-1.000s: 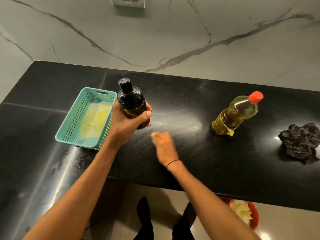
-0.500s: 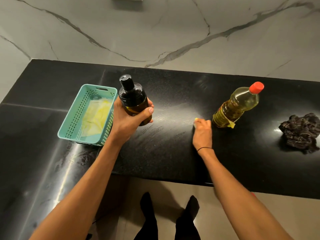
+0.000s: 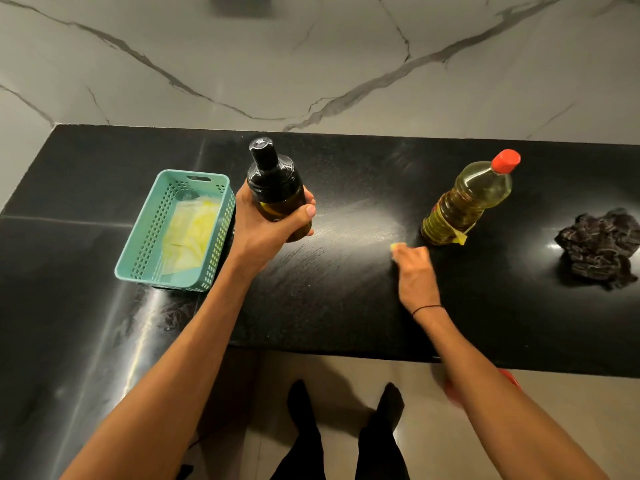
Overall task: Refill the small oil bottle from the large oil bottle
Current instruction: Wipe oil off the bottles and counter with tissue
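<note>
We've got the small oil bottle in our left hand, fingers & thumb wrapped round its lower body, held clear of the black surface just right of the teal basket. Cap's on. Dark glass-looking body w/ some oil visible low down; prob. smooth, maybe greasy, so grip the wide body, not the narrow black neck.

Right hand is down on the surface, fingers curled over a small yellow wad pressed to the top; looks like wiping, just in front of the large oil bottle. Can't tell exactly how it's pinched.

Large bottle stands upright, red cap on, roughly full → heavy-ish, thin clear plastic that'll likely flex if squeezed. Best taken mid-body at the ribbed section, w/ a firm but not crushing hold. Label tail hangs loose at its base, so avoid grabbing that.

Dark crumpled cloth sits well apart at far right. Basket holds yellowish sheets.
</note>
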{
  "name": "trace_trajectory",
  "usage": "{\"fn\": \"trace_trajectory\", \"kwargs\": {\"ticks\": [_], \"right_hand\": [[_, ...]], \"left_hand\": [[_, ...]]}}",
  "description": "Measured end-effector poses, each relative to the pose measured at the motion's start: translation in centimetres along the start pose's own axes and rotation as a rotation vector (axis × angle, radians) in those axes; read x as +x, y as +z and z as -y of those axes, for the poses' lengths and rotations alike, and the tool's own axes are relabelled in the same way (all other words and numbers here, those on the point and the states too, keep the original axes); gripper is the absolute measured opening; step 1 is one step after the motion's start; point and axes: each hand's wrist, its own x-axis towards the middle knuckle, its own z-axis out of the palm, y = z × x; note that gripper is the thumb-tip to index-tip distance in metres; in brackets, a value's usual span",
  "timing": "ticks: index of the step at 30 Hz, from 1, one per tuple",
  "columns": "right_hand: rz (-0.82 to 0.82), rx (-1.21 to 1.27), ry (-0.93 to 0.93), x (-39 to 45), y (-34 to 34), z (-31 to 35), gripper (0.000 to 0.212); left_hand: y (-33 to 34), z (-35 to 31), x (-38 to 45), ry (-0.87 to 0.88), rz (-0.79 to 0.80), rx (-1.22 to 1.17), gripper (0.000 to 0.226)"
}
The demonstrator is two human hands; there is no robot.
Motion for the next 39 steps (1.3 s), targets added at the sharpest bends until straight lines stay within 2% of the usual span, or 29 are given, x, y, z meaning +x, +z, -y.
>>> {"fn": "trace_trajectory", "kwargs": {"ticks": [3,5,7,10,12,15,19,23,25,26,29,31,33,34,36,39], "right_hand": [[-0.099,0.036,0.252,0.4,0.0,1.0,0.032],[-0.063,0.114,0.237,-0.4,1.7,4.7,0.029],[0.079,0.2,0.0,-2.4,4.3,9.4,0.031],[0.277,0.184,-0.559,-6.0,6.1,13.1,0.053],[0.296,0.178,-0.685,-6.9,5.4,11.4,0.06],[0.142,0.151,-0.498,-6.1,2.9,5.6,0.059],[-0.082,0.112,0.095,-3.2,-0.2,-1.7,0.037],[-0.226,0.115,0.471,-2.0,0.0,-0.3,0.032],[-0.192,0.182,0.469,-2.5,1.4,3.9,0.027],[-0.15,0.215,0.395,-3.0,2.4,6.4,0.025],[0.075,0.322,-0.048,-6.0,5.6,12.8,0.026],[0.252,0.287,-0.424,-8.0,6.9,14.6,0.041],[0.327,0.236,-0.597,-8.5,6.7,13.4,0.06],[0.298,0.2,-0.631,-8.2,6.4,12.2,0.064],[0.205,0.168,-0.533,-6.8,4.9,9.2,0.062],[-0.005,0.186,-0.109,-3.0,2.7,4.8,0.04]], "left_hand": [[0.5,0.1,0.0,0.006,-0.004,0.007,0.035],[1.1,0.0,0.1,0.002,0.004,0.015,0.031],[1.6,0.0,0.3,-0.005,0.009,0.022,0.033],[1.9,0.2,0.5,-0.018,0.02,0.072,0.041],[1.9,0.3,0.4,-0.023,0.025,0.104,0.047],[1.3,0.8,0.1,-0.036,0.014,0.125,0.057],[1.2,1.2,-0.3,-0.07,-0.006,0.132,0.063],[2.1,1.8,-0.5,-0.09,-0.017,0.151,0.063],[2.7,2.2,-0.6,-0.099,-0.023,0.164,0.066],[3.0,2.4,-0.6,-0.102,-0.024,0.173,0.066],[3.6,3.0,-0.6,-0.09,-0.035,0.236,0.066],[3.6,3.4,-0.6,-0.098,-0.031,0.249,0.065],[3.4,3.6,-0.6,-0.108,-0.037,0.248,0.065],[3.2,3.7,-0.6,-0.117,-0.048,0.244,0.066],[2.8,3.8,-0.6,-0.127,-0.077,0.233,0.068],[1.8,4.0,-0.6,-0.127,-0.111,0.245,0.068]]}}
